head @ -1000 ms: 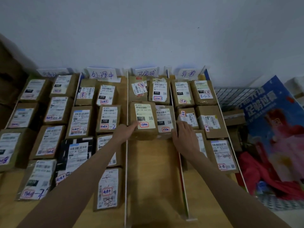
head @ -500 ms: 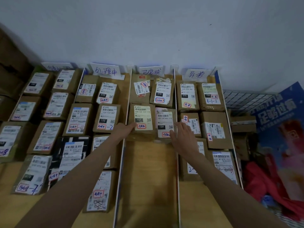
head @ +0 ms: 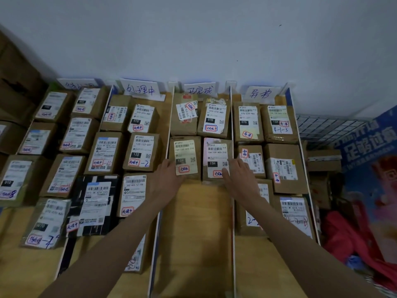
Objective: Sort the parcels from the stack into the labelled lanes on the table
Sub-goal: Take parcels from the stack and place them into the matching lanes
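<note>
Brown parcels with white shipping labels fill four lanes on a wooden table (head: pixel 194 237), split by white dividers (head: pixel 232 211). Handwritten cards stand at the back; the third lane's card (head: pixel 199 90) is above my hands. That lane holds two parcels in a back row and two in front of them. My left hand (head: pixel 166 176) presses with straight fingers on the near left corner of the left front parcel (head: pixel 185 151). My right hand (head: pixel 238 178) rests its straight fingers on the near right corner of the right front parcel (head: pixel 217 154).
The second lane (head: pixel 140 89) and the fourth lane (head: pixel 261 93) hold several parcels close to my arms. A wire basket (head: pixel 322 127), a blue printed poster (head: pixel 369 147) and red material (head: pixel 352 244) lie at the right. Large cartons (head: pixel 15 82) stand at the far left.
Both hands stay on the two front parcels of the third lane. The left parcel has slid slightly back into line with the right one. The view has shifted a little.
</note>
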`<state>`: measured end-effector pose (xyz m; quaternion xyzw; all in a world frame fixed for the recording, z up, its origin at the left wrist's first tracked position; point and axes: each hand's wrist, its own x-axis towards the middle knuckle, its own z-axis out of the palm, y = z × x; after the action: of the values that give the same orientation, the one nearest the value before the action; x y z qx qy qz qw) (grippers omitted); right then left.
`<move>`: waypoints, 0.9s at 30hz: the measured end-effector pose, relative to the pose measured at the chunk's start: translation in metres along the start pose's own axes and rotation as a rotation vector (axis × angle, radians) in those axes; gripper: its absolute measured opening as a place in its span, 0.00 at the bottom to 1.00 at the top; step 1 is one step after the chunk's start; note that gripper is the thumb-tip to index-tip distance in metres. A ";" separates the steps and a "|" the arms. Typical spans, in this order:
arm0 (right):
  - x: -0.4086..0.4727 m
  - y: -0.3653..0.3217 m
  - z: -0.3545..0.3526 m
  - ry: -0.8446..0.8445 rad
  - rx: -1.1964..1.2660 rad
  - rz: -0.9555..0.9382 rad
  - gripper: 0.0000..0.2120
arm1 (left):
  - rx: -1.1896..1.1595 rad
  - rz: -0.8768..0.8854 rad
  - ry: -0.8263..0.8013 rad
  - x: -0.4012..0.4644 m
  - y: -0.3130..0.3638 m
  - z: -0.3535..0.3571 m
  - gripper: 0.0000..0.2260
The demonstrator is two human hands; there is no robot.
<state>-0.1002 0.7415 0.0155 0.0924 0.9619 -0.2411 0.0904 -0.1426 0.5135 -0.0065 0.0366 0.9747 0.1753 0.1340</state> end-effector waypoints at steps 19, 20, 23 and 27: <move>-0.044 -0.054 -0.020 0.125 -0.135 -0.179 0.23 | 0.236 0.102 0.135 -0.062 -0.009 -0.063 0.22; -0.050 -0.062 -0.021 0.146 -0.149 -0.211 0.23 | 0.251 0.094 0.153 -0.074 -0.013 -0.071 0.23; -0.068 -0.084 -0.024 0.182 -0.174 -0.288 0.23 | 0.285 0.078 0.209 -0.111 -0.027 -0.089 0.23; -0.092 -0.112 -0.020 0.186 -0.176 -0.377 0.22 | 0.265 -0.030 0.255 -0.160 -0.054 -0.105 0.26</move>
<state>-0.0390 0.6412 0.1029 -0.0752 0.9836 -0.1593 -0.0378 -0.0189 0.4089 0.1094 0.0170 0.9988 0.0466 0.0059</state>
